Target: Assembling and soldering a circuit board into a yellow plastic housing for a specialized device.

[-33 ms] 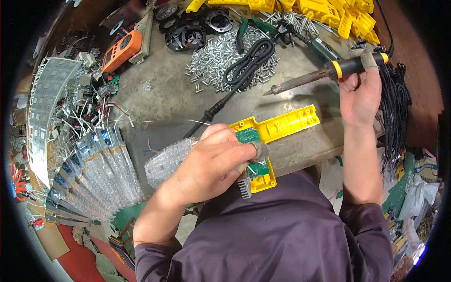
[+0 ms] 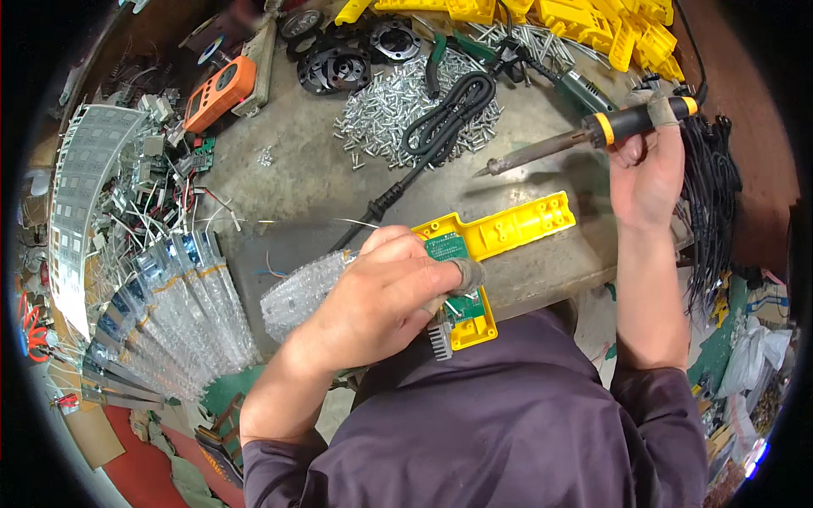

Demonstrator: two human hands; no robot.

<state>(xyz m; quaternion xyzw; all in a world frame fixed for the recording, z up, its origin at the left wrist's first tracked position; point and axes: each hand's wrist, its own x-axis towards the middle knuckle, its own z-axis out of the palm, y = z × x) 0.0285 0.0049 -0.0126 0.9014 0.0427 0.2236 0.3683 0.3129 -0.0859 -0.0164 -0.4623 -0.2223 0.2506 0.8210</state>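
Note:
My left hand [image 2: 385, 292] is closed over a green circuit board [image 2: 447, 246] that lies in a yellow plastic housing half [image 2: 521, 227]. Grey wrapping covers one of its fingertips, and the fingers hide the middle of the board. A grey finned heat sink [image 2: 439, 340] sticks out below them. Beside this hand lies a bubble-wrapped piece [image 2: 301, 292], partly covered. My right hand [image 2: 648, 182] grips the black and yellow handle of a soldering iron [image 2: 542, 152]. Its tip points left, held above the bench and apart from the board.
A heap of screws [image 2: 381, 114] lies at the back, with a coiled black cord [image 2: 449, 118] across it. Yellow housings [image 2: 593, 30] are piled at the far right. Bubble-wrapped strips [image 2: 186, 305], loose electronic parts [image 2: 157, 161] and an orange device [image 2: 220, 93] are on the left. Black cables [image 2: 711, 186] hang at right.
The soldering iron in my right hand has shifted very slightly left. The housing half and my left hand have barely moved.

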